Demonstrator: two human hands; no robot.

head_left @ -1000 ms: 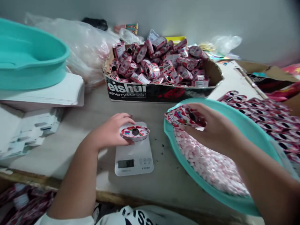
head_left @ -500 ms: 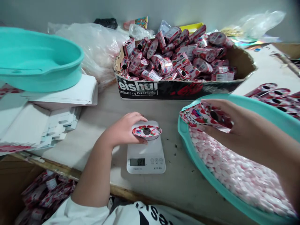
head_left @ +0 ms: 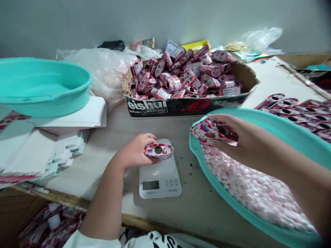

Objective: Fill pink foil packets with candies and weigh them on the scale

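Note:
My left hand (head_left: 138,151) is closed around the left end of a small strawberry-printed candy box (head_left: 165,151), which stands on the white digital scale (head_left: 160,193); a dark round hole shows in its top. My right hand (head_left: 235,137) grips a second strawberry-printed candy box (head_left: 204,131), tilted over the near-left rim of a turquoise tub (head_left: 198,155). Its round opening faces up beside my fingers. Pale pink and white candies (head_left: 248,182) fill the tub below that hand.
Behind the scale, a black carton (head_left: 186,112) is heaped with similar boxes. At left a turquoise basin (head_left: 74,93) rests on stacked white cardboard (head_left: 90,115). More printed boxes stand in rows (head_left: 305,113) at right, and others lie in a carton (head_left: 49,224) below the table edge.
The view has tilted up a little, so things sit lower in the picture. Both hands keep their hold on the two boxes, in nearly the same places.

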